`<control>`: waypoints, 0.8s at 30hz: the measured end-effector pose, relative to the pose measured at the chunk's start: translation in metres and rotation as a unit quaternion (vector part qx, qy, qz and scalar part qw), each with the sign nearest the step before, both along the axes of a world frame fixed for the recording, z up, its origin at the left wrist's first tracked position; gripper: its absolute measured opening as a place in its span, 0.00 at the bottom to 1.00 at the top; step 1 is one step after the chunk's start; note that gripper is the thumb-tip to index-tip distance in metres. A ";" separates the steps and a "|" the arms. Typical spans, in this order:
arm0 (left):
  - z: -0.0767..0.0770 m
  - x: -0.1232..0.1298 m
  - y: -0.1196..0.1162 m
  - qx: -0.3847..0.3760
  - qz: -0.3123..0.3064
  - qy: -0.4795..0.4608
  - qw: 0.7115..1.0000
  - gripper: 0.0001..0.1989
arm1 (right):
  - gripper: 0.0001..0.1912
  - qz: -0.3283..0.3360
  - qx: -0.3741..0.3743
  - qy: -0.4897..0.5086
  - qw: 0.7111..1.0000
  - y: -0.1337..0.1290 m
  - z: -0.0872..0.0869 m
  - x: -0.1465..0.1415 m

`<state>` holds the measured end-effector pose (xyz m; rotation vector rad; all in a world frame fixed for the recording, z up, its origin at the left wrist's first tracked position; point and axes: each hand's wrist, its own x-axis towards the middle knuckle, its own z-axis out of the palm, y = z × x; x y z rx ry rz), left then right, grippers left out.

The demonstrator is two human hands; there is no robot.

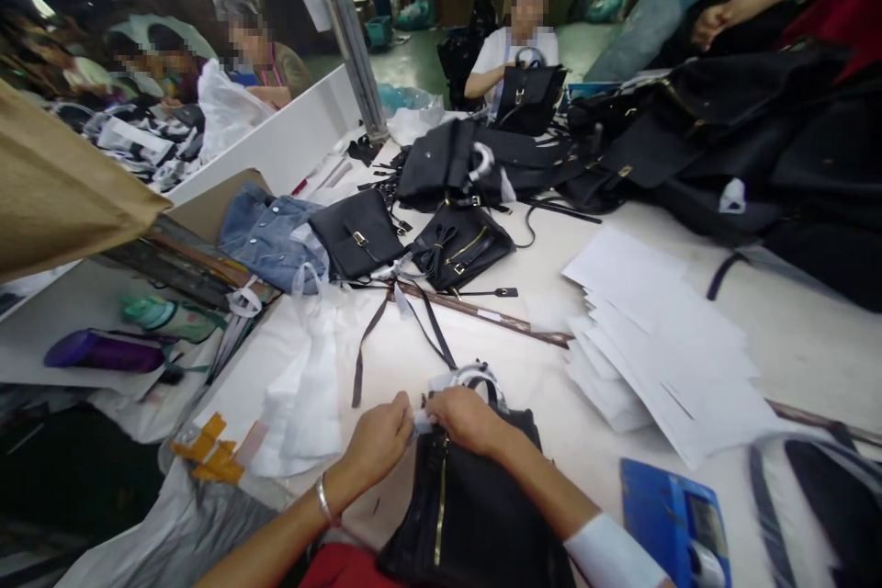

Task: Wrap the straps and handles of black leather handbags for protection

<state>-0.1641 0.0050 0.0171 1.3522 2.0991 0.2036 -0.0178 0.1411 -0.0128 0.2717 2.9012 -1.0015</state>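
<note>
A black bag [482,514] with a gold zipper lies on the table right in front of me. Its handle [489,386] is wrapped in pale material at the far end. My left hand [382,432], with a silver bangle at the wrist, is closed at the bag's upper left corner, pinching a small whitish translucent piece of wrapping [420,424]. On the same piece, from the other side, my right hand [465,418] is closed too, its forearm crossing over the bag. The fingertips partly hide the wrapping. Dark straps [434,331] lie just beyond the hands.
White paper sheets [661,340] are stacked to the right, with a blue tool-like object [672,519] nearer me. White foam sheets [303,404] lie left. Farther off are a denim garment [265,234], black bags [358,234] and a large bag pile [723,129]. A co-worker [514,55] sits opposite.
</note>
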 end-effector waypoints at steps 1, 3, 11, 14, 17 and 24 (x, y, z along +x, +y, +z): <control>-0.002 0.000 0.004 -0.005 -0.007 0.001 1.000 0.07 | 0.12 -0.022 -0.011 0.021 0.999 0.005 -0.001 0.005; -0.004 -0.003 0.009 -0.017 -0.013 0.002 1.000 0.07 | 0.14 -0.095 -0.012 0.046 0.994 0.020 -0.003 0.020; 0.001 -0.010 0.030 -0.052 0.004 -0.002 0.999 0.09 | 0.15 -0.165 0.000 0.013 0.986 0.043 -0.012 0.046; 0.002 -0.008 0.039 -0.050 0.012 -0.009 0.999 0.09 | 0.15 -0.131 0.022 0.009 0.991 0.026 -0.006 0.033; 0.000 -0.006 0.044 -0.048 0.011 -0.004 0.999 0.09 | 0.17 -0.113 0.015 0.035 0.993 0.016 -0.005 0.032; -0.004 0.004 0.053 -0.054 -0.059 0.099 0.992 0.09 | 0.22 -0.196 0.002 0.011 0.981 0.007 -0.031 0.042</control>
